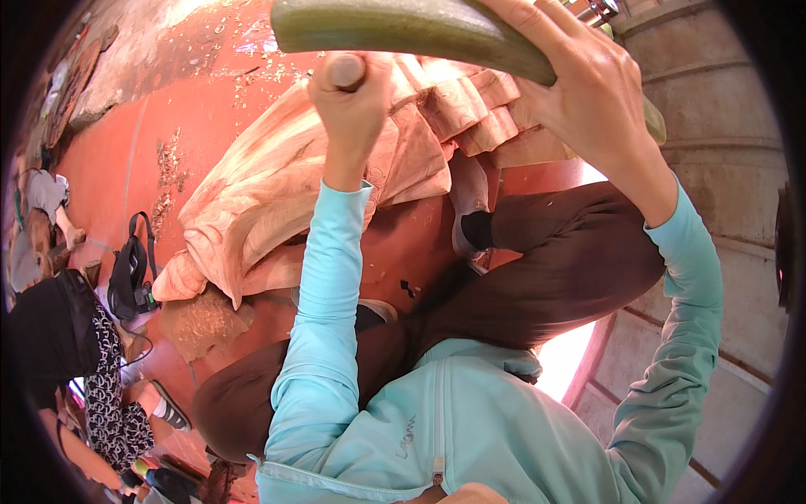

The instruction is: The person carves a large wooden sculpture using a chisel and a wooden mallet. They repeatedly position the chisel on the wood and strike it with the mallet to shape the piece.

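My left hand (351, 109) is closed in a fist around a wooden tool handle (345, 70), whose round butt end faces up; the tool's other end is hidden. At the top right my right hand (583, 88) grips a thick, slightly curved olive-green club (403, 27). The club's broad end reaches left above my left fist, apart from the handle's butt, and its narrower end shows past my wrist. Beneath both hands lies a large carved piece of pale reddish wood (269, 181), with flowing folds on the left and blocky steps at the far right.
A rough wood block (206, 323) sits under the carving's left end. My bent legs (562, 252) are close by it. Left are a black bag (130, 273) and a person in patterned shorts (109, 386). Wood chips (168, 168) lie on the red floor; a panelled wall (714, 126) stands right.
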Demonstrator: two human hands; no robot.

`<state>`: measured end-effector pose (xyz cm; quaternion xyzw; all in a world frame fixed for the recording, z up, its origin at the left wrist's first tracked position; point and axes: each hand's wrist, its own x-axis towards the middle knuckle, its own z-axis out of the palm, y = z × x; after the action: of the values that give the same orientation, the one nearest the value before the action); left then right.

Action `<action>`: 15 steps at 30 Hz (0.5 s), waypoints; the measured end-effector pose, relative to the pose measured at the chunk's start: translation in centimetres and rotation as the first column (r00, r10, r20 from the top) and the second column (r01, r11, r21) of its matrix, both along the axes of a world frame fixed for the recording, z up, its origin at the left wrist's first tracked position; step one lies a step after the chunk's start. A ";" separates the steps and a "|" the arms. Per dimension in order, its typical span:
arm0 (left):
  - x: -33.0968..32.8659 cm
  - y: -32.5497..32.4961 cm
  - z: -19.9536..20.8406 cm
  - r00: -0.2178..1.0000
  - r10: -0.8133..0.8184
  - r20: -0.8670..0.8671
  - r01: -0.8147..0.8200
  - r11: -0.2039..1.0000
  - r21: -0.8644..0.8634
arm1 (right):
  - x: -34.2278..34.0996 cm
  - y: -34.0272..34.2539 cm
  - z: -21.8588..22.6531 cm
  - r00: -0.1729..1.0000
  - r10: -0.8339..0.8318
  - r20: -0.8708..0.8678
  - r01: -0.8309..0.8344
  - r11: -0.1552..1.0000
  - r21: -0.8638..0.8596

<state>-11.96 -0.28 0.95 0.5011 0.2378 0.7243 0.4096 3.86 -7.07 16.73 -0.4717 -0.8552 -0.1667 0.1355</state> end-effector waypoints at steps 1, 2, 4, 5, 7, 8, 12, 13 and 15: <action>-0.3 -0.4 0.3 0.999 -0.036 0.026 0.037 0.998 -0.058 | 0.0 0.0 -0.2 0.999 0.014 -0.033 -0.013 1.000 0.021; -0.4 -0.6 1.1 0.995 -0.075 0.062 0.081 0.990 -0.115 | 0.5 0.2 -0.4 0.998 0.034 -0.048 -0.030 0.997 0.072; -0.4 -1.3 2.4 0.996 -0.066 0.062 0.077 0.977 -0.201 | 0.8 0.1 -0.1 0.999 0.018 -0.042 -0.017 0.999 0.037; -0.6 -1.3 2.1 0.994 -0.066 0.084 0.080 0.982 -0.169 | 0.7 0.1 0.0 0.999 0.017 -0.045 -0.017 1.000 0.017; -1.3 -1.3 1.1 0.988 -0.073 0.133 0.088 0.990 -0.107 | 0.1 -0.1 0.5 0.999 0.002 -0.043 -0.004 0.999 -0.038; -2.3 -1.9 3.0 0.872 -0.322 0.370 0.376 0.923 -0.083 | 0.3 -0.3 0.5 0.999 -0.016 -0.050 0.013 0.998 -0.055; -2.0 -0.6 4.5 0.971 -0.045 0.237 0.065 0.995 -0.075 | 1.8 -0.1 -1.1 0.989 0.045 -0.142 -0.038 0.998 0.049; -2.0 -0.5 4.0 0.977 -0.015 0.213 0.038 0.994 -0.104 | 1.4 -0.3 -0.5 0.991 0.027 -0.128 -0.027 1.000 0.005; -1.9 -0.2 3.4 0.982 0.025 0.186 -0.002 0.992 -0.124 | 0.6 -0.5 0.8 0.995 0.002 -0.098 -0.010 0.997 -0.081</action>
<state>-13.85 -0.48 4.39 0.4031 0.2460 0.7547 0.4555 4.41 -7.60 17.50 -0.4819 -0.8550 -0.1081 0.1586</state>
